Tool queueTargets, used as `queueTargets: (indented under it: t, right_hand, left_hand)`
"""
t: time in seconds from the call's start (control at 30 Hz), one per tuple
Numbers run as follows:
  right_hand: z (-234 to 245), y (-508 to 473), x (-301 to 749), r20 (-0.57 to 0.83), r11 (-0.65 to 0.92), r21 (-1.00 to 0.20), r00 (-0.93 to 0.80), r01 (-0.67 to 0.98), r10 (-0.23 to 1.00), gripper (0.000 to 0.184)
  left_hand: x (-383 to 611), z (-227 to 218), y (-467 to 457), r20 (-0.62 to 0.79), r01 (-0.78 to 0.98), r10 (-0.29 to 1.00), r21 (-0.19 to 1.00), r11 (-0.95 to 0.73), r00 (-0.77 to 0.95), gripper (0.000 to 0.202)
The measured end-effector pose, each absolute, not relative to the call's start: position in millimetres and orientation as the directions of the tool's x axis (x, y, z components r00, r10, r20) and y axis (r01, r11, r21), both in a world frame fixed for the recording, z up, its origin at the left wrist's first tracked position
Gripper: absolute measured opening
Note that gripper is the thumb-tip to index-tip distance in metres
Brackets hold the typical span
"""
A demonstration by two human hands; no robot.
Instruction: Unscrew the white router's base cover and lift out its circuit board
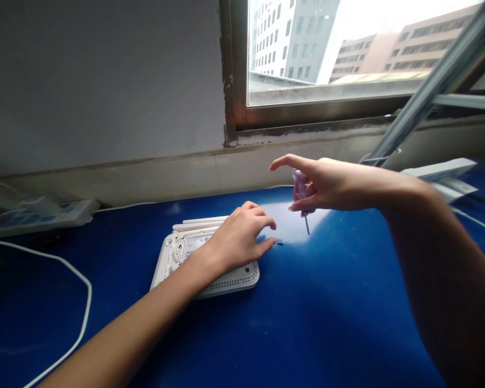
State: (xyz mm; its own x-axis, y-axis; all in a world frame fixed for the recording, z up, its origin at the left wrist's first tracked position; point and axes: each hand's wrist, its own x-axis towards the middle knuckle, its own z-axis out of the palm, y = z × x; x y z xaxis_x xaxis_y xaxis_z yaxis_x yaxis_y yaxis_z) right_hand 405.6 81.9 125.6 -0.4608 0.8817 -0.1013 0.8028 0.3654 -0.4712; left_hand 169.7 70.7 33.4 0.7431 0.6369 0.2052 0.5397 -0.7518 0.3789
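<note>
A white router [238, 281] is laid underside up near the centre of the blue worktop [347, 302], its antennas [198, 222] folded alongside. The left hand [238, 240] is rested over it with the grip released, its fingertips just beside a small dark screw [279, 243]. A purple-handled screwdriver [299, 186] is clenched in the grip of the right hand [331, 186], held upright above the worktop, right of the router.
</note>
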Motion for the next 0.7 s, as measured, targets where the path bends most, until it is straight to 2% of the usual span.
queueTargets:
  t: [0.13, 0.23, 0.33, 0.43, 0.53, 0.6, 0.7]
  right_hand:
    - [107, 79, 398, 0.062, 0.336, -0.693, -0.412, 0.638, 0.909, 0.082]
    - [85, 69, 383, 0.201, 0.326, -0.832, -0.304, 0.449, 0.931, 0.079]
    - [63, 52, 363, 0.294, 0.347, -0.899, -0.221, 0.267, 0.93, 0.073]
    - [49, 34, 343, 0.365, 0.38, -0.915, -0.12, 0.135, 0.923, 0.069]
    - [43, 21, 327, 0.433, 0.44, -0.894, -0.098, 0.078, 0.896, 0.064]
    - [41, 14, 321, 0.467, 0.482, -0.87, -0.137, 0.104, 0.873, 0.061]
    - [34, 9, 317, 0.511, 0.561, -0.791, -0.24, 0.244, 0.825, 0.058]
  left_hand:
    - [122, 39, 53, 0.322, 0.549, 0.675, 0.403, -0.732, 0.664, 0.026]
    - [88, 39, 35, 0.278, 0.607, 0.715, 0.387, -0.695, 0.642, 0.042]
    - [63, 34, 20, 0.24, 0.661, 0.736, 0.327, -0.676, 0.634, 0.061]
    - [48, 25, 10, 0.254, 0.679, 0.726, 0.255, -0.688, 0.639, 0.079]
    - [39, 18, 6, 0.273, 0.683, 0.716, 0.22, -0.696, 0.642, 0.085]
    - [36, 16, 6, 0.282, 0.682, 0.714, 0.218, -0.698, 0.641, 0.084]
    - [35, 15, 7, 0.287, 0.683, 0.719, 0.23, -0.693, 0.633, 0.082]
